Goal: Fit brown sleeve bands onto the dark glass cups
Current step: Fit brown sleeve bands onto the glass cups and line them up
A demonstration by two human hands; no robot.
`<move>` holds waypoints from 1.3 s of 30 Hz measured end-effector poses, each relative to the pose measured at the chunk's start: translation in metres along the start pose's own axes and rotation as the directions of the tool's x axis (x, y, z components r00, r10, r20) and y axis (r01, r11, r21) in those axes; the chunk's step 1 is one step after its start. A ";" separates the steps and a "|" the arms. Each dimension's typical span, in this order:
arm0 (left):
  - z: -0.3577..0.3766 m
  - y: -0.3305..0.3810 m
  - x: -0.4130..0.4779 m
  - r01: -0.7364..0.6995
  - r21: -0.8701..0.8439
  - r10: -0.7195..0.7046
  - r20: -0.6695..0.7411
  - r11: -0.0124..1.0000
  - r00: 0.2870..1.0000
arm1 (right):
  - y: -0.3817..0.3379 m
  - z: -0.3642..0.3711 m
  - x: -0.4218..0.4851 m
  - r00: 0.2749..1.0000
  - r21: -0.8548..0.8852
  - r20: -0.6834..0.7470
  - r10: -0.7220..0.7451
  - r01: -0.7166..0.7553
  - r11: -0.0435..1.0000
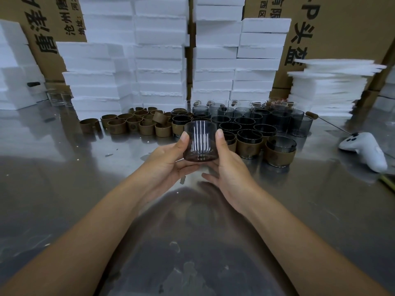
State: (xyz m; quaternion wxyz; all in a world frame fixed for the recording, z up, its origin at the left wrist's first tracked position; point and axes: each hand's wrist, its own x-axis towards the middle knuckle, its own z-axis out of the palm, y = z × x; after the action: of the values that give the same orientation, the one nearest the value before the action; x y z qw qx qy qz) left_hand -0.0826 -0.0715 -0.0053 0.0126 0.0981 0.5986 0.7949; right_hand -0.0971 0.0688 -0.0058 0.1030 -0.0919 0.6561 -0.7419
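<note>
A bare dark glass cup [201,142] is held upright above the metal table between both hands. My left hand [168,159] grips its left side, thumb on the wall and fingers under the base. My right hand [226,163] grips its right side the same way. No band is on this cup. Behind it to the left lie several loose brown sleeve bands [136,123]. Bare dark cups [265,118] stand in rows behind and to the right. Cups wearing brown bands [280,151] stand at the front right of that group.
Stacks of white foam boxes [158,60] and cardboard cartons [346,28] wall off the back. Thin foam sheets [329,88] are piled at right. A white controller [365,149] lies on the shiny metal table [64,178]. A few clear glasses [57,97] stand far left.
</note>
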 end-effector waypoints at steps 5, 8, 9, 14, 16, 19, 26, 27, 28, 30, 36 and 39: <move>-0.001 -0.002 0.002 -0.029 0.075 0.039 -0.134 0.997 0.990 | 0.000 -0.003 -0.002 0.992 -0.017 -0.040 -0.117 0.117 0.993; 0.002 -0.002 0.001 0.006 0.089 0.005 -0.117 0.996 0.993 | 0.001 -0.002 -0.002 0.981 -0.016 -0.107 -0.161 0.161 0.987; 0.004 -0.003 0.000 0.016 0.109 -0.004 -0.111 0.994 0.994 | 0.002 -0.002 -0.002 0.980 -0.016 -0.108 -0.166 0.165 0.986; 0.008 -0.004 -0.002 -0.018 0.193 0.046 -0.142 0.981 0.989 | 0.002 -0.002 -0.005 0.986 0.015 -0.059 -0.159 0.160 0.987; 0.007 -0.004 -0.002 -0.022 0.190 0.047 -0.128 0.982 0.991 | 0.001 -0.003 -0.004 0.989 0.037 -0.037 -0.144 0.145 0.989; 0.006 -0.002 -0.002 -0.011 0.160 0.025 -0.088 0.987 0.996 | 0.001 -0.005 -0.003 0.994 0.081 -0.021 -0.112 0.113 0.990; 0.007 0.003 -0.002 0.005 -0.010 -0.005 -0.039 1.000 0.999 | -0.005 -0.008 -0.003 0.997 0.305 0.003 -0.073 0.069 0.950; 0.007 0.003 -0.002 0.004 -0.016 -0.004 -0.034 1.000 0.999 | -0.005 -0.008 -0.003 0.997 0.305 -0.002 -0.083 0.079 0.949; 0.007 0.003 -0.003 0.004 -0.023 -0.005 -0.030 1.000 1.000 | -0.004 -0.007 -0.003 0.995 0.297 -0.008 -0.097 0.095 0.950; 0.007 0.003 -0.003 0.002 -0.025 -0.002 -0.009 1.000 1.000 | -0.004 -0.006 -0.003 0.992 0.254 -0.020 -0.122 0.123 0.959; 0.006 0.000 -0.002 -0.021 0.101 0.024 -0.031 0.995 0.999 | 0.000 -0.002 -0.001 0.997 0.058 0.006 -0.072 0.071 0.996; 0.004 -0.003 0.000 -0.061 0.170 0.089 -0.161 0.983 0.983 | 0.000 -0.004 -0.003 0.989 0.080 -0.046 -0.143 0.147 0.986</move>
State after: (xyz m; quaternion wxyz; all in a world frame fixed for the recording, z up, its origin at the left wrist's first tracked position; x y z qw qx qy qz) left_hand -0.0820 -0.0672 -0.0069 -0.0761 0.0539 0.6570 0.7481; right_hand -0.0957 0.0735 -0.0059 0.0394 -0.1202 0.6180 -0.7759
